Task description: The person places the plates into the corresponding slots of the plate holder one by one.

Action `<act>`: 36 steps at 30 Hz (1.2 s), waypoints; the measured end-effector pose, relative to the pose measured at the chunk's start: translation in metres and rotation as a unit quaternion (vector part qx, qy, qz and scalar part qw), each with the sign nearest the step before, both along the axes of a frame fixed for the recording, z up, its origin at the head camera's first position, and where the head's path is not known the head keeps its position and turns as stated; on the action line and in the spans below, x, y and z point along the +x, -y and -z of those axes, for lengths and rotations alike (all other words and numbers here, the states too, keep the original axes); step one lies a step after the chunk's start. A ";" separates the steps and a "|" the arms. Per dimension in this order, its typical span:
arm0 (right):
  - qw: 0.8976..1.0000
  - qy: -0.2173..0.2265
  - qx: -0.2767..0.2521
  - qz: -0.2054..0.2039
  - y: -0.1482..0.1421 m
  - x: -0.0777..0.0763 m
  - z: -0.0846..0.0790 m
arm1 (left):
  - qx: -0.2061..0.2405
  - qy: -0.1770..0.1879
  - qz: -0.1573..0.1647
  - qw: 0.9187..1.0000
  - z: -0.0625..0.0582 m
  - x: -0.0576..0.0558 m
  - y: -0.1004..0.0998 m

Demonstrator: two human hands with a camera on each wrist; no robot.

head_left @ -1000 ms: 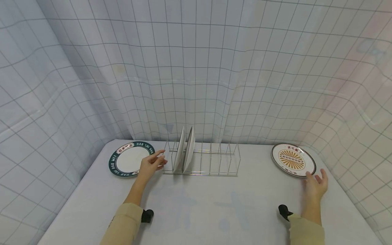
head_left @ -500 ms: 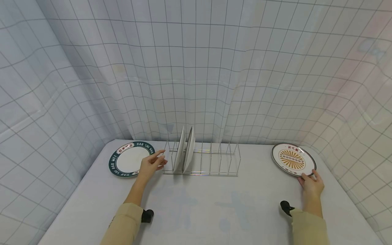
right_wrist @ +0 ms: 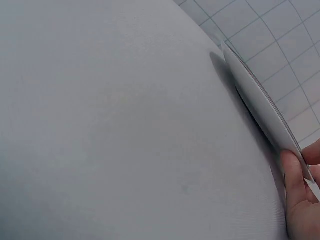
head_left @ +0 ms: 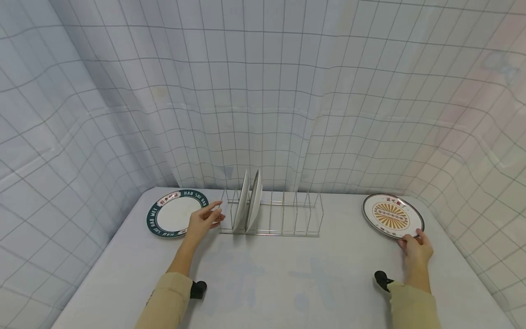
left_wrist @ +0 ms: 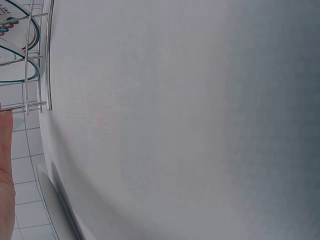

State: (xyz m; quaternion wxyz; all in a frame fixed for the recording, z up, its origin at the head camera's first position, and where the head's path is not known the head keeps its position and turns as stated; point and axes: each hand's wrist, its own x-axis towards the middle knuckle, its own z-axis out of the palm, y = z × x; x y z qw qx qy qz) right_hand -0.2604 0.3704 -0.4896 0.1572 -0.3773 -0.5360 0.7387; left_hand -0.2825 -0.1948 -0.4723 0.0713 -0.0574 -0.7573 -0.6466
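Our right hand (head_left: pixel 418 250) and left hand (head_left: pixel 200 224) reach forward from beige sleeves (head_left: pixel 164 301), each with a black fitting (head_left: pixel 199 289) beside its cuff. Beneath us spreads a pale surface (head_left: pixel 279 283), and both forearms lie above its near half, well apart from each other.

With the right one we pinch the near right rim of a white plate (head_left: pixel 390 216), thumb and fingers on opposite faces. It is at the right side, decorated with an orange sunburst, red characters and a dark edge line. From the right wrist we see its underside and a dark shadow beneath; whether any part of it touches down, we cannot tell.

On the left, our other fingertips are bent about the left end of a wire rack (head_left: pixel 283 235), gripping it lightly at the end wire. Just left of that hand, a green-rimmed plate (head_left: pixel 174 214) lies flat, its border carrying white letters.

Inside the rack, toward its left end, two plates (head_left: pixel 255 205) stand on edge side by side, leaning slightly to the right. Our left wrist view catches teal lines along their rims, and part of a coloured pattern.

Farthest off, a white curtain (head_left: pixel 263 91) with a grid of dark lines hangs behind everything and along both sides.
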 end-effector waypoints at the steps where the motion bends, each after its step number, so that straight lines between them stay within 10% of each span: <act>1: 1.000 0.000 0.004 0.001 0.000 0.001 0.000 | 0.000 0.000 0.000 1.000 0.000 0.000 0.000; 21: 0.975 -0.074 -0.187 -0.095 -0.013 0.018 -0.012 | -0.005 0.011 -0.004 1.000 -0.003 0.001 -0.001; 36: 0.963 -0.125 -0.205 -0.122 -0.011 0.024 -0.002 | -0.004 0.010 -0.007 1.000 -0.001 0.000 -0.001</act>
